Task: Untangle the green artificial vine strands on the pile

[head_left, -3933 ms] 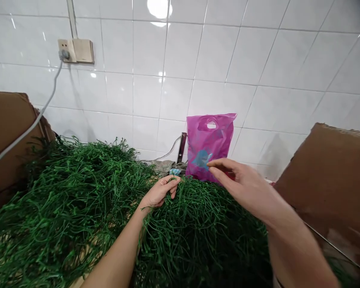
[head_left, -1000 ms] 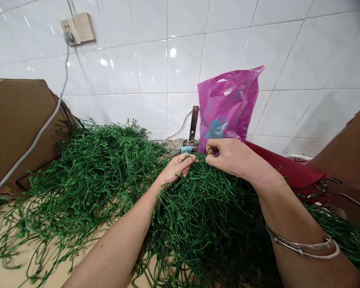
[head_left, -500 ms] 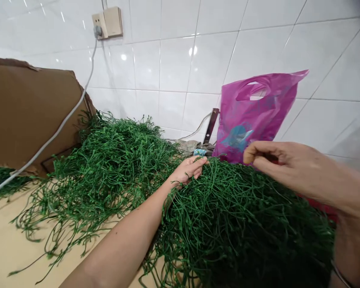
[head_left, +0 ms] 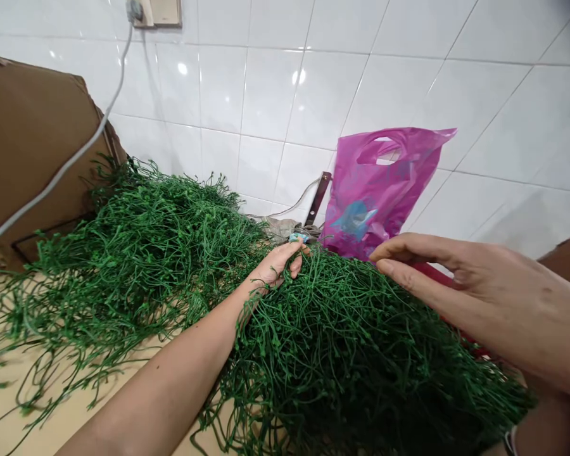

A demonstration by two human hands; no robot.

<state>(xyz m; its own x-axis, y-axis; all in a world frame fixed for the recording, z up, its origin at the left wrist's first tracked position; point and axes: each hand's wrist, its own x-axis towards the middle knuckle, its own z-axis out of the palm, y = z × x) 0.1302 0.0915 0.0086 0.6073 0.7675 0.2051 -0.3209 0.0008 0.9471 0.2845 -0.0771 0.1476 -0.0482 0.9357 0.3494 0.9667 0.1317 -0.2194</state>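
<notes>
Left hand (head_left: 282, 259) at the far edge of the near heap of green stems (head_left: 323, 329), thumb stretched away, the other fingers curled under. Stems lie over the wrist and around the fingers. Cannot tell whether anything is clamped in it; the finger undersides are hidden.

Right hand (head_left: 489, 297) above the right part of the same heap, thumb and index tips brought almost together just in front of the purple plastic bag (head_left: 384, 190). Nothing clear shows between the tips; cannot tell if a thin stem is caught there. Hands well apart from each other.

The stems look like artificial plant pieces, thin, with knobbly ends. Near heap: centre to right, dark with shade on its near side. Second heap (head_left: 161, 234) to the left, loose ends trailing over the pale tabletop (head_left: 137, 380).

Bag upright, leaning near the tiled wall (head_left: 266, 82). Left of it, a dark metal bracket (head_left: 318, 199). Cardboard box (head_left: 33, 133) far left, grey cord (head_left: 90, 145) crossing it.

Step in hand, as judged: fingertip work on single stems at the heap's far edge. A next move would call for a light, precise pinch, with neighbouring stems kept from snagging.
</notes>
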